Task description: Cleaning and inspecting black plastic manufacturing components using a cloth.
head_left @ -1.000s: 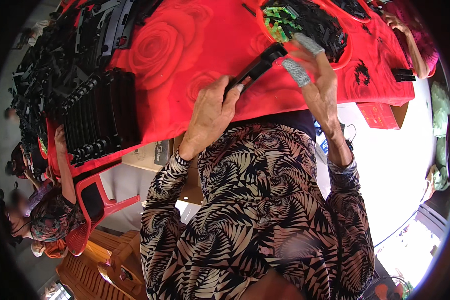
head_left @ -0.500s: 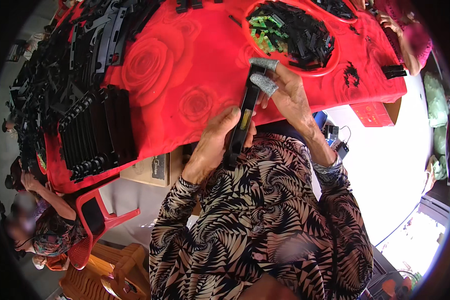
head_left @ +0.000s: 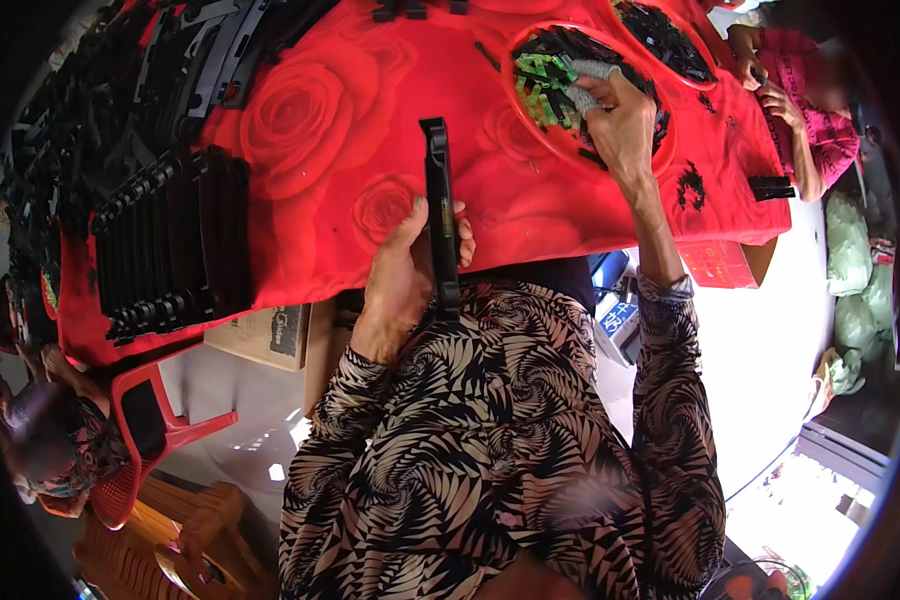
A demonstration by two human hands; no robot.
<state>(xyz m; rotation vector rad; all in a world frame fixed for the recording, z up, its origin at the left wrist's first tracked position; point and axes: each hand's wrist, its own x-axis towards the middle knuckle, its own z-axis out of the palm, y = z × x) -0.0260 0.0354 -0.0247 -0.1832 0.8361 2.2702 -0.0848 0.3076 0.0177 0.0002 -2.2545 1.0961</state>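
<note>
- Bar of glossy black plastic point(head_left: 438, 175), long and narrow with a stubby projection at its far end, is held over the near edge of the table, its lower end close to the patterned shirt point(head_left: 500, 430).
- The bare left hand point(head_left: 407, 265) wraps the bar around its lower half, thumb along one side and fingers curled round the other.
- The right hand point(head_left: 622, 120), wearing grey fabric fingertip covers point(head_left: 582, 97), reaches into a round red plastic basket point(head_left: 545, 140), fingers bent down at translucent green small pieces point(head_left: 540, 75); whether it pinches one I cannot tell.
- The bar looks light and stiff, so one hand should carry it easily; its smooth face may slip a little under bare skin.
- Its long side walls seem the best hold, near the middle for balance; the slim far end looks likelier to snap if forced.
- The small pieces look light and hard, fit for a fingertip pinch; the covers should add grip, though they may dull touch.
</note>
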